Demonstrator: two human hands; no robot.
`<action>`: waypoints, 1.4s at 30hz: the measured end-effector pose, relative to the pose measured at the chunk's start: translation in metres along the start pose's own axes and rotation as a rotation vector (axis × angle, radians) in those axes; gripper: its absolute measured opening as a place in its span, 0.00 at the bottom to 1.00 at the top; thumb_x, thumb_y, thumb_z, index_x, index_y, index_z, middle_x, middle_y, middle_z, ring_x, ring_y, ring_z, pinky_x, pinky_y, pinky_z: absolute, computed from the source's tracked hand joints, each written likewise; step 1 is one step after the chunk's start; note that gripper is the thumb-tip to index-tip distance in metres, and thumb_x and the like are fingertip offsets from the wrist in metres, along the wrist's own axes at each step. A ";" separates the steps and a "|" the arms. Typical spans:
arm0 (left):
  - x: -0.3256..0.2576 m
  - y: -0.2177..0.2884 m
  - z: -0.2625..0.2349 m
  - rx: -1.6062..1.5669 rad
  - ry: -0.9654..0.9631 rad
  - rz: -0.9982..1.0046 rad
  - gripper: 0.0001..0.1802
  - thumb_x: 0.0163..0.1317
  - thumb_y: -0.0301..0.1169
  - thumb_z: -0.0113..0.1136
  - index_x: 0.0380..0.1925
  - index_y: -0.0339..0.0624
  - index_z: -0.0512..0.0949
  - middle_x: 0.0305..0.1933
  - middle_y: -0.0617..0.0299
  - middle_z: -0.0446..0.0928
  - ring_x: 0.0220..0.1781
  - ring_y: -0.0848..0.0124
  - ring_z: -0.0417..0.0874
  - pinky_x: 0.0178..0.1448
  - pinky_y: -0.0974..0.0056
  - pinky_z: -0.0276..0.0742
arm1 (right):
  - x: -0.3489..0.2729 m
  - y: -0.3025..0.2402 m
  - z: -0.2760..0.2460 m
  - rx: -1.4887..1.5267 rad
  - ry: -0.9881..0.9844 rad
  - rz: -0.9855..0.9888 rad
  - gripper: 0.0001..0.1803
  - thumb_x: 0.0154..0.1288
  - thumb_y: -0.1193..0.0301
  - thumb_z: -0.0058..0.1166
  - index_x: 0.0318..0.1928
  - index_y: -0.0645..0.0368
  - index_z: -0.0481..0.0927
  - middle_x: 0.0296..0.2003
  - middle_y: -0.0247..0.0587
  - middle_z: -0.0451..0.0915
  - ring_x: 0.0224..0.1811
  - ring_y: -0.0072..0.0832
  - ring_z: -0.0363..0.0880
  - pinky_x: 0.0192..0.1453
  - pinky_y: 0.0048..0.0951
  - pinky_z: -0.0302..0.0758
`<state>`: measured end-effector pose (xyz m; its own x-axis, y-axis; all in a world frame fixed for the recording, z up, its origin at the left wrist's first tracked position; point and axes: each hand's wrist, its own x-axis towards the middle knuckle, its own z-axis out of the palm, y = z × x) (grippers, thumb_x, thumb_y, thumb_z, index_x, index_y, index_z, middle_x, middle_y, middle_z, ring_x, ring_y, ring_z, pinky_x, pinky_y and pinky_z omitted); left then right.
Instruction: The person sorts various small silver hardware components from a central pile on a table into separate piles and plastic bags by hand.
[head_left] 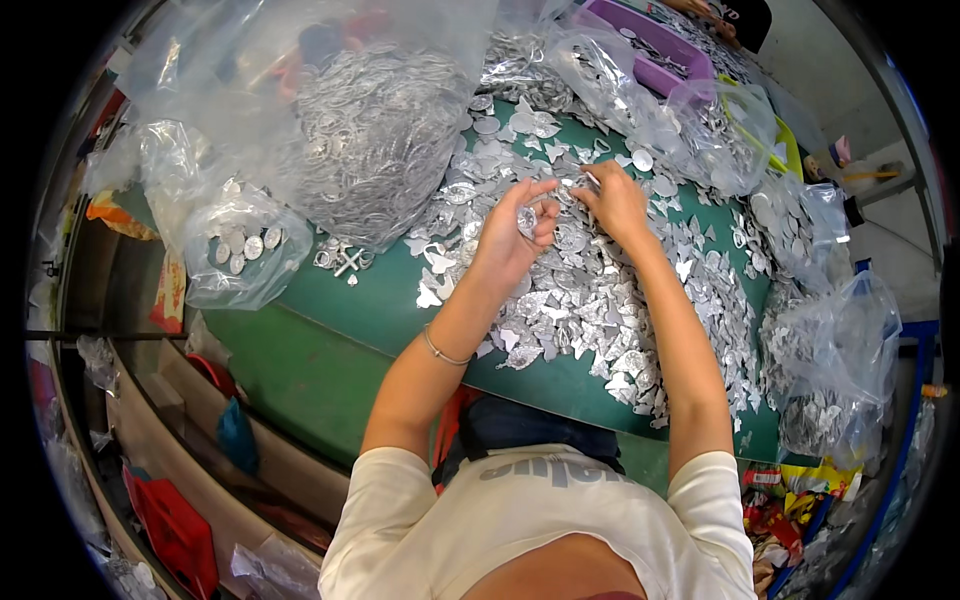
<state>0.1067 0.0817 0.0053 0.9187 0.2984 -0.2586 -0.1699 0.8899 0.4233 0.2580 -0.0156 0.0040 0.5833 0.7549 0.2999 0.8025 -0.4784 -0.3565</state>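
A wide heap of flat silver metal charms (pixel 590 265) in many shapes is spread over the green tabletop (pixel 335 300). Above the heap's middle, my left hand (pixel 510 235) has its fingers curled round a roundish silver charm (pixel 526 221), with the index finger stretched toward my right hand. My right hand (pixel 617 205) is just beside it, low over the charms, its thumb and fingers drawn together in a pinch. Whatever sits between those fingertips is too small to make out.
At the far left stands a large clear bag (pixel 370 140) packed with silver pieces; a smaller bag (pixel 250 265) holds round ones. Filled bags (pixel 840 340) line the right edge. Farther back are a purple bin (pixel 655 50) and another person's hand (pixel 690 7).
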 end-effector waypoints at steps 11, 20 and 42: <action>-0.005 -0.013 0.016 0.073 -0.093 -0.208 0.29 0.68 0.47 0.34 0.54 0.30 0.65 0.44 0.47 0.75 0.40 0.62 0.79 0.48 0.59 0.76 | -0.038 0.020 -0.031 0.499 0.178 0.254 0.14 0.62 0.65 0.50 0.38 0.63 0.80 0.32 0.46 0.79 0.35 0.39 0.77 0.42 0.31 0.71; -0.024 -0.051 0.033 -0.230 -0.088 -0.222 0.17 0.64 0.49 0.49 0.38 0.48 0.71 0.39 0.60 0.73 0.40 0.70 0.74 0.44 0.61 0.73 | -0.088 -0.070 -0.061 0.150 0.089 -0.077 0.15 0.62 0.66 0.48 0.47 0.61 0.75 0.44 0.47 0.69 0.48 0.40 0.67 0.53 0.34 0.63; -0.116 -0.011 -0.044 -0.289 0.301 0.266 0.16 0.64 0.27 0.49 0.53 0.40 0.68 0.30 0.66 0.69 0.19 0.82 0.59 0.24 0.77 0.57 | 0.022 -0.110 0.054 0.225 -0.101 -0.482 0.16 0.50 0.68 0.62 0.38 0.63 0.77 0.41 0.42 0.75 0.48 0.39 0.70 0.53 0.36 0.63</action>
<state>-0.0135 0.0523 -0.0073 0.6935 0.5768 -0.4317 -0.5158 0.8159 0.2613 0.1760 0.0780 0.0020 0.1315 0.9097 0.3939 0.9230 0.0326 -0.3835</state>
